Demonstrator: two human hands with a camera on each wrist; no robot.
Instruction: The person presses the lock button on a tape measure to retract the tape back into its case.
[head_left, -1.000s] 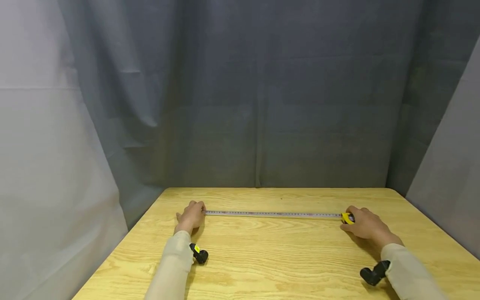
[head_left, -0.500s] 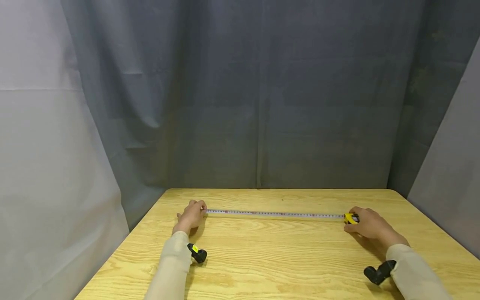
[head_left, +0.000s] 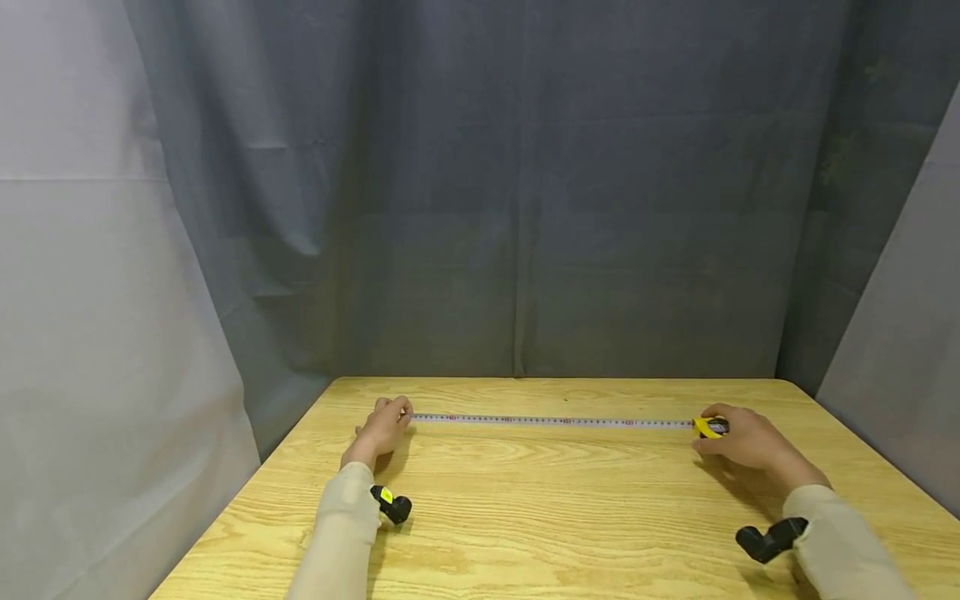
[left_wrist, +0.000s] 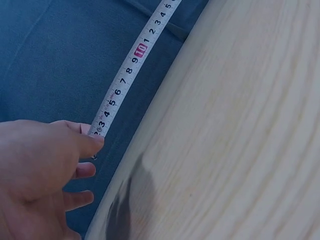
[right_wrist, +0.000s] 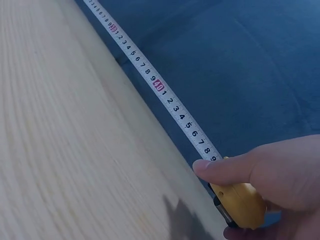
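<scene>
Both hands have lifted the tape toward the table's (head_left: 525, 500) far edge. Left hand (head_left: 382, 429) pinches the tape blade's (head_left: 555, 422) free end near the far left corner; right hand (head_left: 742, 442) grips the yellow tape measure case (head_left: 708, 427) near the far right corner, thumb on top.

Counted: 1 tape measure (head_left: 709, 427) w/ 1 blade (head_left: 551, 422) pulled out, 2 hands, 2 wrist cams, 1 wooden table (head_left: 555, 508).

Only the stretched tape (head_left: 555, 422) crosses the table (head_left: 555, 517), open on both sides
</scene>
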